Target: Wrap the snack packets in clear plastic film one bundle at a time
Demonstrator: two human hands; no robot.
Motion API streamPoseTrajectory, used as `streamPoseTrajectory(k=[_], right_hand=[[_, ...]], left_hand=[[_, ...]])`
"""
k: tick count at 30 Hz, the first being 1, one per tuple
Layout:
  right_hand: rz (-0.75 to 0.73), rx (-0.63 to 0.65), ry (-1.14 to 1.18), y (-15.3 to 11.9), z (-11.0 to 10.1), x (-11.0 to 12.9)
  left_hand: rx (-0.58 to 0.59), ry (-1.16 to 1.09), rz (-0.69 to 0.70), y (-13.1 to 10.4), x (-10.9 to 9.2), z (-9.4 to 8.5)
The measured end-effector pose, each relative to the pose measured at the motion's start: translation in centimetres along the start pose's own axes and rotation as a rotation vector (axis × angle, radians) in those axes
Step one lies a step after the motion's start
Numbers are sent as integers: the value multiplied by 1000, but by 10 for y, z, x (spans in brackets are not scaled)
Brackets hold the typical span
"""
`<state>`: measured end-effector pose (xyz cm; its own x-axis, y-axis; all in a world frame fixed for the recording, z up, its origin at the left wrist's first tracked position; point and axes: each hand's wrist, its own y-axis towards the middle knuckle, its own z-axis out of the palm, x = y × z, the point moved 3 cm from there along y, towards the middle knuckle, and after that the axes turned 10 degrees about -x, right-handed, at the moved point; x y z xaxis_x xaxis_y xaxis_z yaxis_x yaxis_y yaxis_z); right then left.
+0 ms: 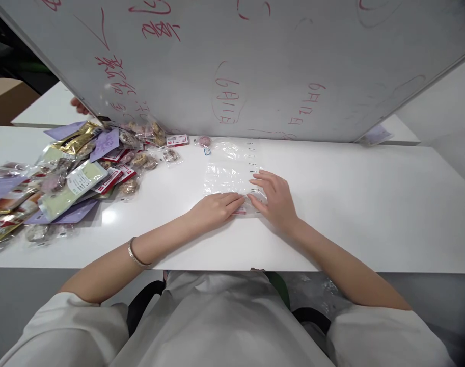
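A clear plastic bag (pixel 226 176) lies flat on the white table (pixel 370 204) in front of me, with short dark marks along its right side. My left hand (pixel 217 208) rests palm down on its near edge, fingers close together and stretched out. A small red and white packet (pixel 240 209) shows partly under those fingertips. My right hand (pixel 275 196) is at the bag's near right corner, its fingers spread and curved, with the thumb near the left fingertips. Just beyond the bag are a small pink packet (pixel 203 141) and a blue-edged tag (pixel 207 151).
A pile of packaged snacks (pixel 79 181) and purple cards (pixel 105 144) covers the table's left side. A red and white box (pixel 176 140) lies by the whiteboard (pixel 270 66) along the back. Another person's hand (pixel 79 106) shows at the board's left edge.
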<state>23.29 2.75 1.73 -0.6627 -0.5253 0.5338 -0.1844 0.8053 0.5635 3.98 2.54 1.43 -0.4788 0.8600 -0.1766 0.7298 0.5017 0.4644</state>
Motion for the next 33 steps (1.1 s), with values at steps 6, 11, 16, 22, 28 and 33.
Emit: streamPoseTrajectory(k=[6,11,16,22,28,33], right_hand=[[-100,368,168,-12,-1,3],[298,460,370,-10,6,4],[446,557,484,-5,1,8],[384,549,294,1,-2,1],[187,221,46,-2,-1,-9],[-254,324,-33,-22,0,18]], left_hand=[[203,-340,-225,4,10,-24],[395,-667,-448,2,23,-30],[454,-903,-619,-11,40,-24],[269,-834,-780,-26,51,-22],[-21,-274,-408,-27,24,-26],[120,-239,-69,-33,8,-18]])
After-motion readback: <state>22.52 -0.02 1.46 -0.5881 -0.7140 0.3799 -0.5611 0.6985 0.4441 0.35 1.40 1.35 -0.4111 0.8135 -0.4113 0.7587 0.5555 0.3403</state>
